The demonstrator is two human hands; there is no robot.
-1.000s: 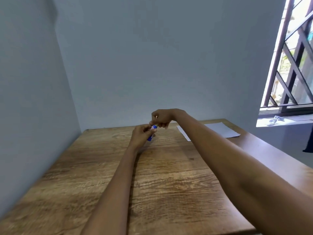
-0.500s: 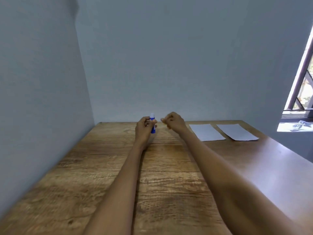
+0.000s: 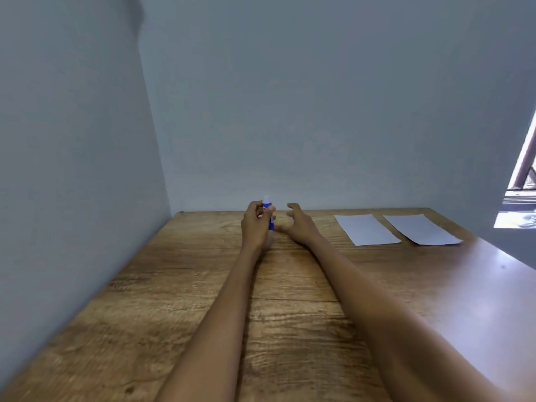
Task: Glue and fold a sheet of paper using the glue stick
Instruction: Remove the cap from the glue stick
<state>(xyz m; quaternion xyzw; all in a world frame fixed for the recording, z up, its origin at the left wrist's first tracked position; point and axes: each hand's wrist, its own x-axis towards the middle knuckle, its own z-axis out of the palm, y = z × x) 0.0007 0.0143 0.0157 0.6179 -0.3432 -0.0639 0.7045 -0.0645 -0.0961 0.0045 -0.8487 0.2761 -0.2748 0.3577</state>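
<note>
Holding one glue stick [image 3: 269, 216], the left hand [image 3: 256, 226] has its fingers and thumb curled around the blue tube. The tube stands almost straight up, and its pale top end pokes out above the fingers. This hand is lifted a little over the far part of the wooden surface [image 3: 179, 300].

The right hand [image 3: 297, 224] is just beside it, close to the glue stick but not touching it. Its fingers are spread and loose, and it holds nothing. Its thumb side sits low, near the wood.

Two bare arms reach out from the bottom of the view toward the far wall. There are two hands, and one glue stick between them.

Two sheets of white paper lie flat on the surface, off to the right and well apart from the hands. The near sheet [image 3: 367, 230] is closer to the right hand. The far sheet [image 3: 420, 229] lies just beside it, with a thin strip of wood showing between them. Both sheets look flat and not folded.

Two plain grey walls [image 3: 290, 97] meet in a corner behind the surface. One window [image 3: 523, 181] shows at the right edge, with bright light coming in.
</note>
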